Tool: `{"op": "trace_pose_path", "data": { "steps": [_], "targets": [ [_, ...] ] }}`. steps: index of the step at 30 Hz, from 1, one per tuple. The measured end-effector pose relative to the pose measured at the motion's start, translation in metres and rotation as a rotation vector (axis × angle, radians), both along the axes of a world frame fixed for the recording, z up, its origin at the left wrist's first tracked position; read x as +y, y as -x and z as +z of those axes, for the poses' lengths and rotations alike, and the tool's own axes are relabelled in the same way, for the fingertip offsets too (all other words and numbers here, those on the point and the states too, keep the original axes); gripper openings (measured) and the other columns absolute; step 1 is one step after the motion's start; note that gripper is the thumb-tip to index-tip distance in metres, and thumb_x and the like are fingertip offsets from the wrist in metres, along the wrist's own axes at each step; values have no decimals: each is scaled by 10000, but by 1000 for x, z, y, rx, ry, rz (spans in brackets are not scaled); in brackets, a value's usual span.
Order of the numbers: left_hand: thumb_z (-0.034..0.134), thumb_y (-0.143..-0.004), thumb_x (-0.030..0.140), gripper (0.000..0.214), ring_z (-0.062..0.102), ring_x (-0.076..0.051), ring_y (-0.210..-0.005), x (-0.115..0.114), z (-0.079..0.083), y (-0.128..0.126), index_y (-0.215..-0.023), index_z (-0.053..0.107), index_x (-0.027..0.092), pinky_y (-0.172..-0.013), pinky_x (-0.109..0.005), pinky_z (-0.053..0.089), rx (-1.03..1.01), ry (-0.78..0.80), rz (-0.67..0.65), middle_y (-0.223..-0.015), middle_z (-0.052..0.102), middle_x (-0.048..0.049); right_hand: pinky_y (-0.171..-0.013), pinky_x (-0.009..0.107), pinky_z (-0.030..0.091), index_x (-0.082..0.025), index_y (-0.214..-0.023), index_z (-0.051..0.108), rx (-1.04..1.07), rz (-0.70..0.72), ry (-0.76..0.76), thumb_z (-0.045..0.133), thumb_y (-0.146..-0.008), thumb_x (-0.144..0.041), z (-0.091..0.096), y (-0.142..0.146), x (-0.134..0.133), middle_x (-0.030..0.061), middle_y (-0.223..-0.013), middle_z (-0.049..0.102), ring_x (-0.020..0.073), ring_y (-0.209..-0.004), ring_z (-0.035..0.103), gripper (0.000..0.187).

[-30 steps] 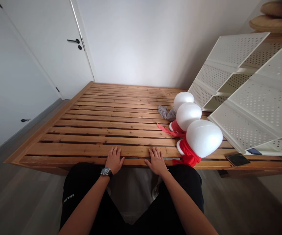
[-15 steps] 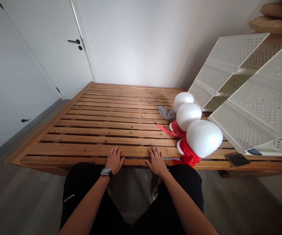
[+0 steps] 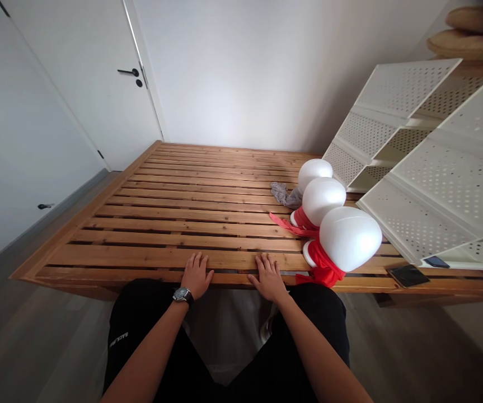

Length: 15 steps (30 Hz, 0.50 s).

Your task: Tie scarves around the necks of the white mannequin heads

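Observation:
My left hand [image 3: 196, 277] lies flat on the front edge of a slatted wooden platform [image 3: 174, 257], fingers stretched out and a watch [image 3: 181, 294] on the wrist. Resting on the same edge, my right hand [image 3: 268, 277] has its fingers spread and holds nothing. To its right stand three white foam mannequin heads in a row. The nearest head [image 3: 349, 238] has a bright red scarf [image 3: 326, 268] around its neck. Behind it, the middle head [image 3: 324, 200] wears a red cloth [image 3: 302, 219] with one end trailing left. A grey cloth [image 3: 283, 194] lies by the farthest head [image 3: 314, 172].
White perforated racks [image 3: 438, 184] stand on the right, with a dark phone-like object [image 3: 408, 276] in front of them. Brown rounded items [image 3: 468, 45] sit at the top right. A white door [image 3: 85, 73] with a black handle is at the left, beside a pale wall [image 3: 241, 73].

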<state>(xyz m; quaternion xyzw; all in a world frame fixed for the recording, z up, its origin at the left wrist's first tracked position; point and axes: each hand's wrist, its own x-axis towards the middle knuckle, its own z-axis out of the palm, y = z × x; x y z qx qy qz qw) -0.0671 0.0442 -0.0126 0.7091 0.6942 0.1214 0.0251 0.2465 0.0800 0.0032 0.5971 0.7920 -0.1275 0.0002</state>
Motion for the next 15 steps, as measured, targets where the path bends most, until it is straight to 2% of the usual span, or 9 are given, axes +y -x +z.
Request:
{"op": "trace_pose_path", "data": {
  "steps": [15],
  "targets": [
    [483, -1014, 465, 619, 358, -399, -1524, 1, -3, 1, -1507, 561, 99, -1277, -563, 296, 6, 6, -3, -1616, 460, -198, -1311, 532, 33, -142, -1687, 283, 4, -1, 7, 396, -1032, -654, -1, -1, 0, 118, -1758, 189, 334, -1644, 58, 839]
  ]
}}
